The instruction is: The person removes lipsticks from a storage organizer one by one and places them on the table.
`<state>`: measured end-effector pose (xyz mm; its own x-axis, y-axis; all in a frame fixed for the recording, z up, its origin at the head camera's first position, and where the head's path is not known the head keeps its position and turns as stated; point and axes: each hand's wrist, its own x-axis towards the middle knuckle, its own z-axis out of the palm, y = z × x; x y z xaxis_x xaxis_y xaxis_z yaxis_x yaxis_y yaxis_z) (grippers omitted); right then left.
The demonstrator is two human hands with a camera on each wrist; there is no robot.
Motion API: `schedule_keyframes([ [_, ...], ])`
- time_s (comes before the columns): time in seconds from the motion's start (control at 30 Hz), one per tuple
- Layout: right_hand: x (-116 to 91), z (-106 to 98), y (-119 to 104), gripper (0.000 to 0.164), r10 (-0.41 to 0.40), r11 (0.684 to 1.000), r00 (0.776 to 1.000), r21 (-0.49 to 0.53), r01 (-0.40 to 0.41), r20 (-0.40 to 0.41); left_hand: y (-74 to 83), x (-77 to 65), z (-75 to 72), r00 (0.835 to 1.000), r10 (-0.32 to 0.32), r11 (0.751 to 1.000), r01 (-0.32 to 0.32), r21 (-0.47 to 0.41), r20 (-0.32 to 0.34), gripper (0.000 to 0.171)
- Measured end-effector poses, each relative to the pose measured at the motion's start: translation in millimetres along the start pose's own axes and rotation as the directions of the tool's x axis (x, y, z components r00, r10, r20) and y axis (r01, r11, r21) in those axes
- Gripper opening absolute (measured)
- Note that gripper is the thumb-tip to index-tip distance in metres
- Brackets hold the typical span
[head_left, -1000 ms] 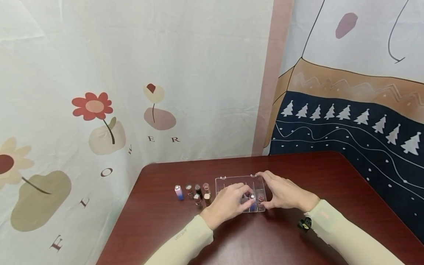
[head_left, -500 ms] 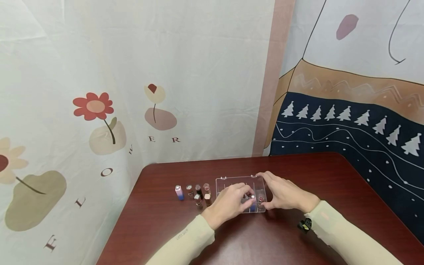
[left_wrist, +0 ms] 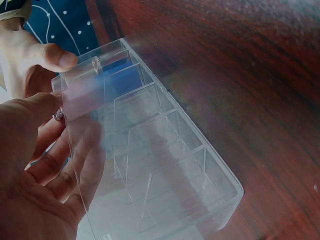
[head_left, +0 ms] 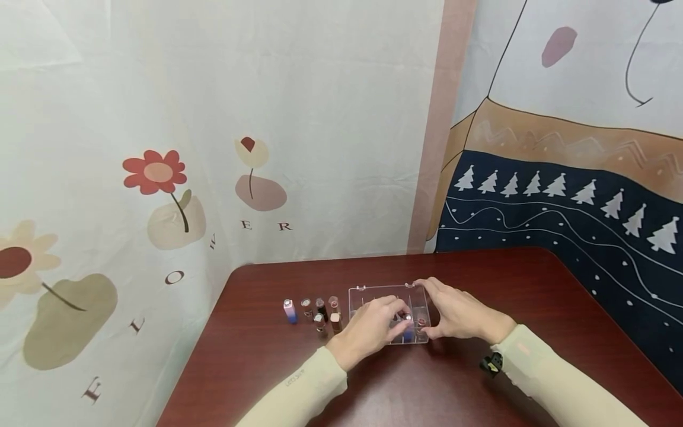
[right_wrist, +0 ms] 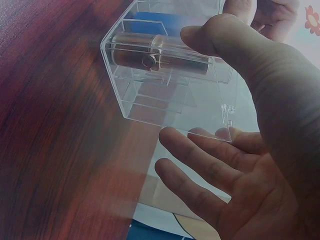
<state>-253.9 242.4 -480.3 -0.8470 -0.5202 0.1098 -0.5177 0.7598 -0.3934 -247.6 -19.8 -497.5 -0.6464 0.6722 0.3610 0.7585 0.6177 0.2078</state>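
A clear divided plastic box (head_left: 369, 287) stands on the table in the head view. My left hand (head_left: 368, 327) reaches over it, and thumb and fingers pinch the top of a pink-and-blue lipstick (left_wrist: 122, 80), which sits upright in a compartment near the box's right end. In the end compartment beside it is a clear-and-brown lipstick (right_wrist: 132, 54). My right hand (head_left: 463, 313) grips the box's right end, with the thumb at the front and the fingers at the back corner. The left hand hides part of the box's middle in the head view.
Left of the box, several lipsticks stand upright on the dark red table (head_left: 256, 356): another pink-and-blue lipstick (head_left: 290, 311), a black one (head_left: 321, 308) and a brown one (head_left: 335, 323) among them. A printed cloth (head_left: 341, 148) hangs behind the table.
The head view has shifted very slightly. Both hands, the box and the lipsticks keep their places relative to one another.
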Motion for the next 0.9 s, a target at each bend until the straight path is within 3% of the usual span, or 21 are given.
schedule_keyframes([
  [0.23,1.5,-0.7,-3.5,0.099,0.008,1.000,1.000,-0.013,-0.008,-0.001,-0.4,-2.0,-3.9,0.999,0.009,1.000,-0.009,-0.001,-0.031,0.019],
  [0.47,0.4,-2.1,-6.3,0.099,0.015,1.000,1.000,-0.005,-0.015,0.004,-1.7,-5.3,-8.0,0.993,0.048,0.999,-0.049,-0.004,-0.111,0.019],
  [0.9,-1.0,-0.9,-5.1,0.098,0.009,1.000,1.000,0.002,-0.009,-0.005,-5.8,-13.9,-29.8,0.955,0.128,0.991,-0.131,0.007,-0.269,0.020],
])
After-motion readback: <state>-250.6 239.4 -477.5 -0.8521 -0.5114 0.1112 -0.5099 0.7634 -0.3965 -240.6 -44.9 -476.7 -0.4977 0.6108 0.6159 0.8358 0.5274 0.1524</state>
